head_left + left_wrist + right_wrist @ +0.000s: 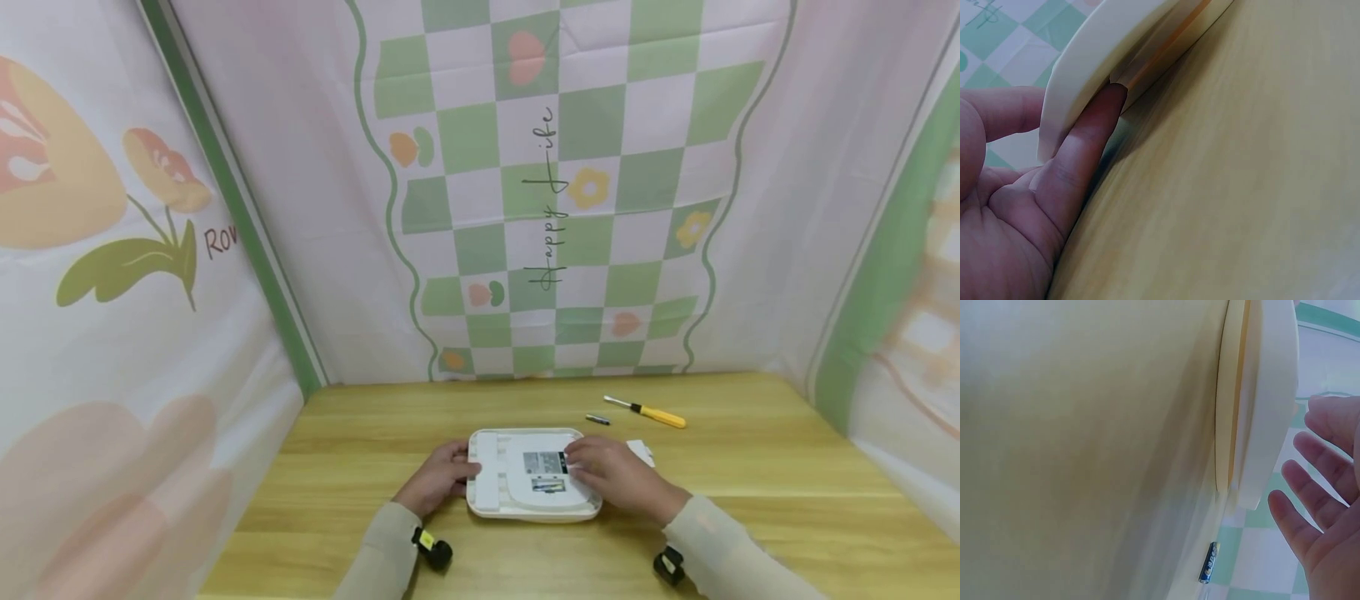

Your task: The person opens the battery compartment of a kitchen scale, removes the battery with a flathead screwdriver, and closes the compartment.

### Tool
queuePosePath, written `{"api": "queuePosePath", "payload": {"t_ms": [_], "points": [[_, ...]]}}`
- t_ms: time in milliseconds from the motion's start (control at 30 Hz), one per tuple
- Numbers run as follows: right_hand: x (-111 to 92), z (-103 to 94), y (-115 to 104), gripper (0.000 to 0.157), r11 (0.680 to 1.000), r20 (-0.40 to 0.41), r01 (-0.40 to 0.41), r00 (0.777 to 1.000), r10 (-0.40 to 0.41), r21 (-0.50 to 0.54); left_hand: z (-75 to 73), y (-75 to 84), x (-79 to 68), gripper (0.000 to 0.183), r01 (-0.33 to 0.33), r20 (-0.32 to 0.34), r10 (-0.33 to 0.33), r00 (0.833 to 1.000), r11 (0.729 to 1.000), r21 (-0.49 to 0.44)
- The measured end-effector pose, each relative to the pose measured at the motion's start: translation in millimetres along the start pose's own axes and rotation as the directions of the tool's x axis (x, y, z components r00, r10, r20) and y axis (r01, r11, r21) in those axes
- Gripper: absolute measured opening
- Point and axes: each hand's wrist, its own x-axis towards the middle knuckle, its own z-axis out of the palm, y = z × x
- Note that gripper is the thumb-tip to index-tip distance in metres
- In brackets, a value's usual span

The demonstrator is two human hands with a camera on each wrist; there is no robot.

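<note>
A white device (488, 483) with rounded corners lies with its labelled underside up, its small battery compartment (548, 486) uncovered. My left hand (435, 482) grips its left edge, thumb on top; in the left wrist view a finger (1088, 128) reaches beneath the white rim (1085, 69). Over the right part hovers my right hand (626, 479), its fingers loosely spread. In the right wrist view these fingers (1319, 465) stand beside the device's edge (1272, 394) and hold nothing. A small white piece (640, 452) shows partly behind the right hand.
Behind the device on the wooden table (360, 433) lies a loose battery (597, 419). Just right of that is a screwdriver (660, 416) with a yellow handle. A checkered curtain (525, 250) hangs at the table's far edge, with printed cloth at both sides.
</note>
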Motion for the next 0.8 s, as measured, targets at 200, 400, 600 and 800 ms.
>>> {"api": "queuePosePath", "payload": {"t_ms": [200, 400, 600, 800], "points": [[1, 1.5, -5, 0.017, 0.999, -0.002, 0.031, 1.000, -0.031, -0.020, 0.1, -0.7, -0.1, 0.050, -0.005, 0.001, 0.005, 1.000, 1.000, -0.003], [1, 1.7, -11, 0.019, 1.000, 0.023, 0.023, 0.999, -0.023, -0.013, 0.1, -1.4, 1.1, 0.050, 0.006, -0.005, -0.006, 1.000, 1.000, 0.001], [2, 4.2, -14, 0.020, 0.998, -0.004, 0.050, 0.999, -0.050, -0.022, -0.1, -0.2, 2.0, 0.050, 0.005, -0.005, -0.005, 1.000, 1.000, 0.001], [3, 6.4, -16, 0.018, 0.998, 0.000, 0.056, 0.998, -0.056, -0.026, -0.2, 1.5, 0.2, 0.050, 0.009, -0.014, -0.009, 1.000, 1.000, 0.016]]}}
